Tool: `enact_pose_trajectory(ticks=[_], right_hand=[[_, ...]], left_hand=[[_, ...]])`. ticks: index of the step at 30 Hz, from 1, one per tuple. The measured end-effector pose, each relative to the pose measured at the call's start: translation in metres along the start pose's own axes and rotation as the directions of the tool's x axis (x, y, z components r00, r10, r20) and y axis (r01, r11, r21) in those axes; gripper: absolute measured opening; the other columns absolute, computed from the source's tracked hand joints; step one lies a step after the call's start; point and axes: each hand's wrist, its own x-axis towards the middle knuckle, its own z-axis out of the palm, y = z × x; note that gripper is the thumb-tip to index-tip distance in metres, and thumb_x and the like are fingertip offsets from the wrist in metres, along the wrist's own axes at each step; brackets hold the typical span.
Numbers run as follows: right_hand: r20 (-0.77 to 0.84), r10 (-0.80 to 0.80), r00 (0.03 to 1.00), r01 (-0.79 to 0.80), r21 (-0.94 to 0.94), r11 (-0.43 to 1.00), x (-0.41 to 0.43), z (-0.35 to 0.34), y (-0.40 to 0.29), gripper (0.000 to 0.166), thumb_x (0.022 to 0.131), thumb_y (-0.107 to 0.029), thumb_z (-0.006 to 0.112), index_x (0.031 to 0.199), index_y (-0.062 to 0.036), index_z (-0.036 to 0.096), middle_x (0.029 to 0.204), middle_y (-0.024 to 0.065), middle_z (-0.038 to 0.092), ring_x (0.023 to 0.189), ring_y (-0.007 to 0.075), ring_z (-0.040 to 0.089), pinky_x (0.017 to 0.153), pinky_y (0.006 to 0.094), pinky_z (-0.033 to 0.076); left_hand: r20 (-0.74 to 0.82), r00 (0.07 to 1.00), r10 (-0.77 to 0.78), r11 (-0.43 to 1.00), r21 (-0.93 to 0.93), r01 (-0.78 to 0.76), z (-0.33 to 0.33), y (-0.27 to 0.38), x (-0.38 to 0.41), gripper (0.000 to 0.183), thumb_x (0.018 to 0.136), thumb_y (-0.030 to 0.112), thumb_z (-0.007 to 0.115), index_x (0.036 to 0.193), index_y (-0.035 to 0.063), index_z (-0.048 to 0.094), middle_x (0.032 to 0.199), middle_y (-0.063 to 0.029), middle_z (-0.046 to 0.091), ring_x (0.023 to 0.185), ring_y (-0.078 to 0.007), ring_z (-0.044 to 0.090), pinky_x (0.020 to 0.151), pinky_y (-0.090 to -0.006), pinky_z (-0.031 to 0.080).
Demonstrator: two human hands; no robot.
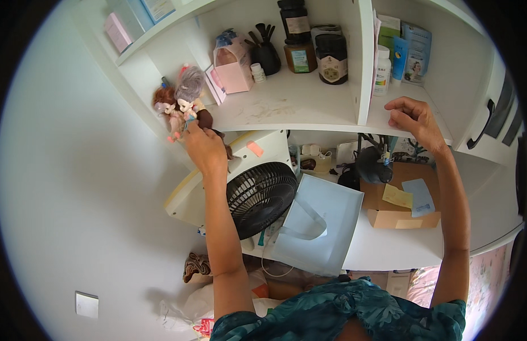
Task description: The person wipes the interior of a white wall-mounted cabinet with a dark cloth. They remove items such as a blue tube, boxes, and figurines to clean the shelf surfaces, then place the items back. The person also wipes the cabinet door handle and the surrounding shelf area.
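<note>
At the left end of the white shelf, my left hand (205, 147) grips the lower part of a small doll with grey-purple hair (190, 85). A second doll with red-brown hair (165, 102) leans close beside it. Dark brown material (205, 119), possibly hair, shows behind the hand and hangs past the shelf edge. My fingertips are partly hidden among the dolls. My right hand (415, 121) is raised at the front of the right compartment, fingers loosely curled and thumb apart, with nothing seen in it. A white bottle (382, 72) stands just beyond it.
Dark jars (333, 59), a black brush cup (265, 57) and a pink box (233, 70) stand on the shelf (255, 113). Below are a black fan (261, 200), a pale blue gift bag (323, 226), a cardboard box (402, 219) and a black lamp (374, 164). A vertical divider (364, 64) splits the shelf.
</note>
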Motion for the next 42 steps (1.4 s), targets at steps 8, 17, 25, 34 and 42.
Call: enact_pose_trajectory(ticks=[8,17,25,34,42], right_hand=[[0.052,-0.039,0.998,0.039,0.001,0.999,0.004,0.001,-0.007,0.024,0.099,-0.019,0.063,0.113,0.0005,0.070,0.093,0.0039,0.069,0.087,0.0086,0.065,0.082,0.0259,0.055],[0.053,-0.106,0.993,0.103,0.054,0.993,0.000,0.005,-0.001,0.027,0.097,-0.018,0.065,0.114,0.0029,0.069,0.093,0.0055,0.069,0.089,0.0091,0.065,0.085,0.0255,0.054],[0.071,-0.103,0.992,0.098,0.073,0.993,-0.003,0.003,0.004,0.024,0.096,-0.016,0.068,0.114,-0.0009,0.070,0.092,0.0020,0.068,0.090,0.0083,0.064,0.084,0.0245,0.052],[0.068,-0.167,0.984,0.165,0.030,0.986,-0.004,0.000,0.006,0.024,0.095,-0.015,0.068,0.112,0.0024,0.070,0.088,0.0026,0.070,0.080,0.0067,0.060,0.076,0.0238,0.051],[0.116,-0.156,0.981,0.154,0.026,0.988,-0.004,0.001,-0.003,0.024,0.093,-0.018,0.069,0.110,-0.0027,0.071,0.092,0.0065,0.074,0.080,0.0137,0.064,0.078,0.0292,0.052]], left_hand=[[-0.094,0.992,0.086,0.990,-0.102,-0.095,0.025,-0.004,-0.011,0.033,0.088,-0.001,0.055,0.119,-0.0108,0.049,0.115,-0.0312,0.056,0.107,-0.0458,0.055,0.095,-0.0506,0.044],[-0.084,0.984,0.158,0.937,-0.301,-0.176,0.043,0.088,-0.101,0.025,0.098,0.002,0.054,0.120,-0.0080,0.045,0.117,-0.0286,0.052,0.106,-0.0467,0.054,0.094,-0.0480,0.044],[-0.041,0.989,0.144,0.813,-0.565,-0.141,0.065,0.179,-0.172,0.026,0.096,0.008,0.062,0.115,-0.0060,0.051,0.109,-0.0248,0.057,0.102,-0.0417,0.058,0.093,-0.0445,0.046],[-0.091,0.963,0.253,0.865,-0.425,-0.267,0.068,0.172,-0.170,0.031,0.095,0.007,0.059,0.123,-0.0065,0.054,0.113,-0.0262,0.060,0.105,-0.0443,0.059,0.095,-0.0463,0.047],[-0.150,0.989,-0.011,0.991,0.134,0.031,0.043,0.038,-0.042,0.027,0.090,0.004,0.055,0.115,-0.0086,0.058,0.106,-0.0285,0.059,0.100,-0.0461,0.059,0.088,-0.0522,0.047]])
